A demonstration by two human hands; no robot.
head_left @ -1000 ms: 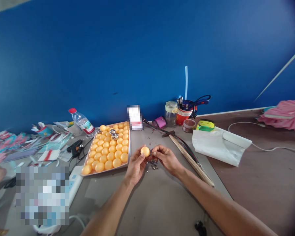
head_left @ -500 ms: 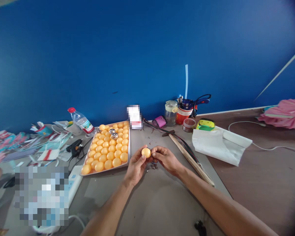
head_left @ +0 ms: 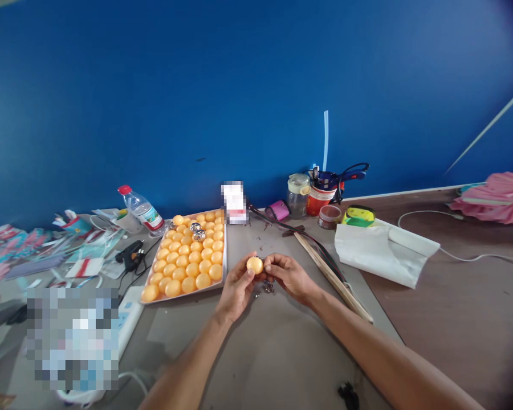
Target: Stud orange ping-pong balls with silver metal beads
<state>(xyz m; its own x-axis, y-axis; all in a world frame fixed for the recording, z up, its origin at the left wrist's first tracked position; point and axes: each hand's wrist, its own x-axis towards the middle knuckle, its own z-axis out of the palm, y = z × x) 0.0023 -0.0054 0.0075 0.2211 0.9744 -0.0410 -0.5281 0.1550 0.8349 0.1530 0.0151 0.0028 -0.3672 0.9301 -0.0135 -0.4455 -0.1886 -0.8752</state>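
An orange ping-pong ball (head_left: 255, 265) sits in my left hand (head_left: 236, 290), its thumb and fingers closed around the ball. My right hand (head_left: 289, 279) is pinched at the ball's right side; whatever is between its fingertips is too small to make out. Just below both hands, several small shiny dark pieces (head_left: 268, 287) lie on the grey mat. To the left stands a shallow tray (head_left: 226, 245) full of orange balls (head_left: 182, 262). Silvery ornamented balls (head_left: 199, 235) rest on top near its back.
A water bottle (head_left: 143, 210) stands behind the tray. Wooden sticks (head_left: 329, 273) lie right of my hands, beside a white sheet (head_left: 378, 250). A jar (head_left: 298, 196) and a red cup (head_left: 320, 200) stand by the blue wall. A power strip (head_left: 130, 313) and clutter fill the left.
Both hands stay almost still around the ball. The view has shifted very slightly; nothing else has visibly moved.
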